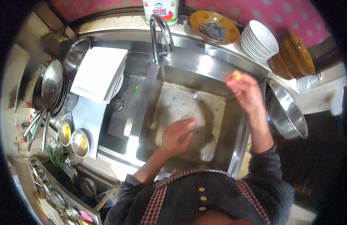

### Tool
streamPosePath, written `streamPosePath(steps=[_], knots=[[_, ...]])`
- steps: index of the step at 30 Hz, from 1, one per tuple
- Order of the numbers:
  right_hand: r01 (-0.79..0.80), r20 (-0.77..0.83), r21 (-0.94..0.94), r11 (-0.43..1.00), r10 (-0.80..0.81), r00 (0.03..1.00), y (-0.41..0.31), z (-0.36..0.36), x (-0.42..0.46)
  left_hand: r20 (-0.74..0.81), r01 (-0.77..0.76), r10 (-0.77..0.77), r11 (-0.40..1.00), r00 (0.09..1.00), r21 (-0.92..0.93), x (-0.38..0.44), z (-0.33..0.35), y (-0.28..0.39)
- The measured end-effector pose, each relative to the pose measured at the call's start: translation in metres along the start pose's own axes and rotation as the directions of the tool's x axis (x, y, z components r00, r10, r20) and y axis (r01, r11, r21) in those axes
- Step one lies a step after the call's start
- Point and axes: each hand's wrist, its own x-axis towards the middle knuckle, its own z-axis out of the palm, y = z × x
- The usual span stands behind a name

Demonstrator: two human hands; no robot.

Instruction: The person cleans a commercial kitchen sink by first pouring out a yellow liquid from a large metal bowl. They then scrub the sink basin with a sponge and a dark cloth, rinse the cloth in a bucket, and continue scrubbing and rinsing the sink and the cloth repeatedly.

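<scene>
My left hand [177, 136] is over the right basin of a stainless steel sink [146, 121], its fingers curved around a small, clear round thing [191, 126], perhaps a glass or small dish. Raised above the basin's right rim is my right hand [245, 90], with a small yellowish piece [236, 74] between its fingertips; what the piece is cannot be told. Water with small food scraps [177, 98] lies in the basin under my hands. A curved chrome faucet [162, 28] stands behind the divider between the basins.
White square plates [99, 73] are stacked at the left basin. White bowls [259, 42], brown plates [293, 59], a brown bowl of dark scraps [214, 25] and a detergent jug [160, 12] line the back ledge. A large steel bowl [287, 109] leans at right; strainers and ladles [52, 84] hang left.
</scene>
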Motion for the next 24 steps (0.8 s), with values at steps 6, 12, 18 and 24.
streamPosePath(steps=[6, 12, 18, 24], knots=[[0.212, -0.031, -0.509, 0.834, -0.264, 0.964, -0.078, 0.001, 0.154, -0.057, 0.421, -0.431, 0.897, 0.901, -0.131, -0.043, -0.007, -0.051], [-0.068, -0.062, -0.996, -0.064, -0.098, 0.993, -0.078, 0.022, 0.310, -0.081, 0.592, -0.613, 0.783, 0.786, -0.192, -0.065, 0.005, -0.077], [0.335, 0.284, -0.913, -0.234, 0.227, 0.932, -0.030, -0.002, 0.387, -0.033, 0.613, -0.652, 0.728, 0.758, -0.306, -0.075, 0.004, -0.085], [-0.208, -0.162, -0.975, -0.083, -0.382, 0.910, -0.094, -0.027, 0.356, 0.035, 0.679, -0.707, 0.662, 0.707, -0.317, -0.086, -0.006, -0.081]])
